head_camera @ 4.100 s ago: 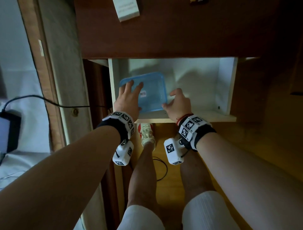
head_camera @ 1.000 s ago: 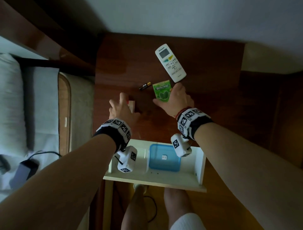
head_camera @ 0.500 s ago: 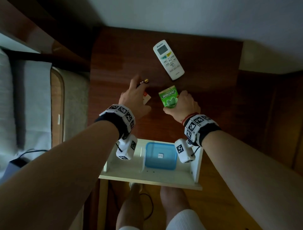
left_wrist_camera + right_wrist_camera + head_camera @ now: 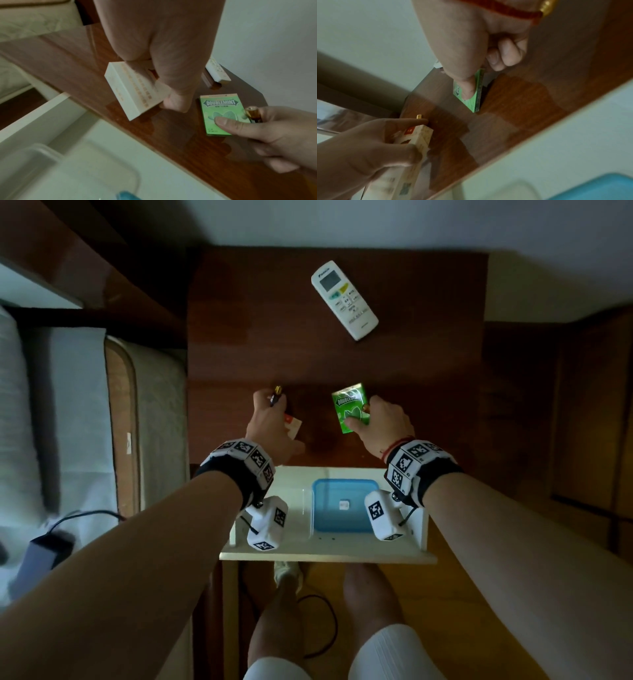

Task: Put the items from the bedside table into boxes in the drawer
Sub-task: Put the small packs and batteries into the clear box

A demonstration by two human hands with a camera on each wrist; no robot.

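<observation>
Left hand (image 4: 270, 426): grasping two things at once — a white carton (image 4: 130, 90) clamped between thumb and curled fingers, and a small battery (image 4: 276, 396) pinched at the fingertips, raised off the bench (image 4: 239, 337).
Right hand (image 4: 380, 422): grasping a green Doublemint gum pack (image 4: 351, 410), thumb flat on its printed face, fingers behind; a second battery (image 4: 253, 113) is tucked alongside in the same grip.
Gum pack position: tilted up on edge above the bench top, near its front edge, not yet over the drawer (image 4: 329, 556).
Still on the bench: a white air-conditioner remote (image 4: 344, 299), well apart from both hands, toward the wall.
Drawer: pulled open just below the bench front; inside sit a blue lidded box (image 4: 342, 491) on the right and a clear box (image 4: 298, 508) to its left, whose contents I cannot make out.
Handling, gum pack: probably light thin card, stiff enough across its faces — a flat thumb-and-finger pinch suits it; squeezing hard would likely dent it.
Handling, carton: likely light and rigid, best held across the narrow sides as now.
Handling, batteries: smooth, round, dense for their size; likely to roll or slip from a shared grip, so they want lowering into a box rather than dropping.
Handling, remote: hard plastic, long — take it across the middle of the body.
Step in hand: items lifted, and the carry down to the boxes looks to be next; the blue box's lid appears closed.
</observation>
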